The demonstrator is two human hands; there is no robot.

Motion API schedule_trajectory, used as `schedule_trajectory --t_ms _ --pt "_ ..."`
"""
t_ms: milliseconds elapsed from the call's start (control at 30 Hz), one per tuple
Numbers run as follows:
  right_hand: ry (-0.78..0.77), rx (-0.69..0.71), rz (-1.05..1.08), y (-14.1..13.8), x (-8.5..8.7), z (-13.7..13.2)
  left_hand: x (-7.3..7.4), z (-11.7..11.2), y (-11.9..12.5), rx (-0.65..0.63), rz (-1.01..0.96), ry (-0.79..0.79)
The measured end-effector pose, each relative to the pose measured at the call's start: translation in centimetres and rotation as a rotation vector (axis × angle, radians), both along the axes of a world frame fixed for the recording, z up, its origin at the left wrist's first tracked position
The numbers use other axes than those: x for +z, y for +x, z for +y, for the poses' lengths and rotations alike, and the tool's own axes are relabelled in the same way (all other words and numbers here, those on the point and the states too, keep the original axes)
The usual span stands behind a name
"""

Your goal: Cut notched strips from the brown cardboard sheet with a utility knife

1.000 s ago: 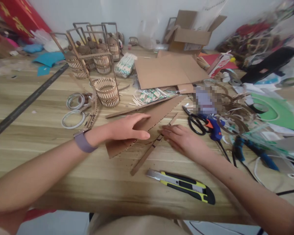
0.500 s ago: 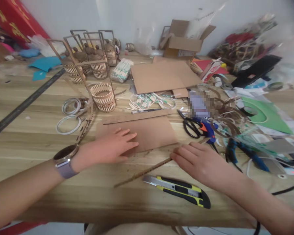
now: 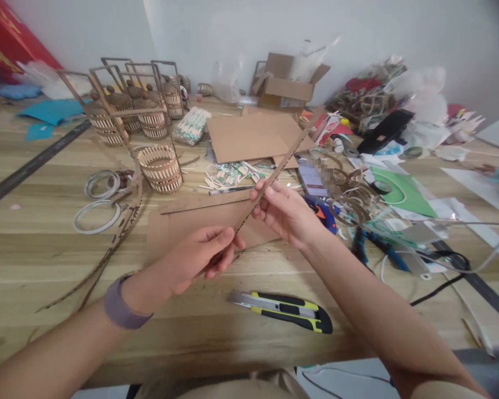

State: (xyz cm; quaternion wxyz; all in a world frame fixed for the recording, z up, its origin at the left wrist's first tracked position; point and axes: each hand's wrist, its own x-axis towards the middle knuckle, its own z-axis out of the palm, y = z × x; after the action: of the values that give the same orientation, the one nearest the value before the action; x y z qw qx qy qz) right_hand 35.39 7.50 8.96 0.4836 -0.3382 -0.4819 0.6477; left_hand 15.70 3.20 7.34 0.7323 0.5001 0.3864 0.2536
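Observation:
A thin cardboard strip [image 3: 289,157] slants upward to the right, raised above the table. My left hand [image 3: 208,252] is closed on its lower end, thumb on top. Higher along the strip, my right hand [image 3: 285,210] pinches it between thumb and fingers. Beneath both hands lies a flat cardboard sheet [image 3: 166,235], with another narrow cardboard piece [image 3: 203,203] across its far edge. A yellow and black utility knife [image 3: 285,311] rests in front of my hands, its blade end pointing left.
Small slatted baskets with tall handles [image 3: 160,169] stand at the left, near white tape rolls [image 3: 96,216]. Larger cardboard [image 3: 249,136] lies behind. On the right are a phone [image 3: 312,178], a blue glue gun [image 3: 326,213], blue-handled pliers [image 3: 380,249] and cables.
The strip has been lifted off the table. My left hand has left the cardboard sheet and grips the strip's lower end, while my right hand has risen with it.

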Motion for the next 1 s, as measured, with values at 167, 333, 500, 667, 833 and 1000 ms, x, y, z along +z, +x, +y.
schedule_trajectory --t_ms 167,333,500,667,833,1000 --pt "-0.118 -0.059 -0.083 0.1 -2.2 0.3 -1.2 -0.5 -0.7 0.185 -0.043 -0.049" --pt "-0.127 -0.117 -0.184 0.7 -3.8 -0.1 -2.2 -0.7 -0.2 0.309 -0.085 -0.055" --pt "-0.064 -0.097 -0.312 0.6 -4.3 -1.4 -2.4 -1.0 0.6 0.297 -0.090 -0.159" --pt "0.139 0.045 -0.662 1.7 -3.1 -4.4 -3.1 -0.6 0.3 0.371 -0.167 -0.192" --pt "0.687 0.409 -1.419 3.3 -2.7 -9.3 -3.9 -0.4 -0.3 0.394 -0.150 -0.133" --pt "0.745 0.412 -1.522 3.4 -4.1 -10.6 -3.3 -0.5 -0.8 0.385 -0.135 -0.133"
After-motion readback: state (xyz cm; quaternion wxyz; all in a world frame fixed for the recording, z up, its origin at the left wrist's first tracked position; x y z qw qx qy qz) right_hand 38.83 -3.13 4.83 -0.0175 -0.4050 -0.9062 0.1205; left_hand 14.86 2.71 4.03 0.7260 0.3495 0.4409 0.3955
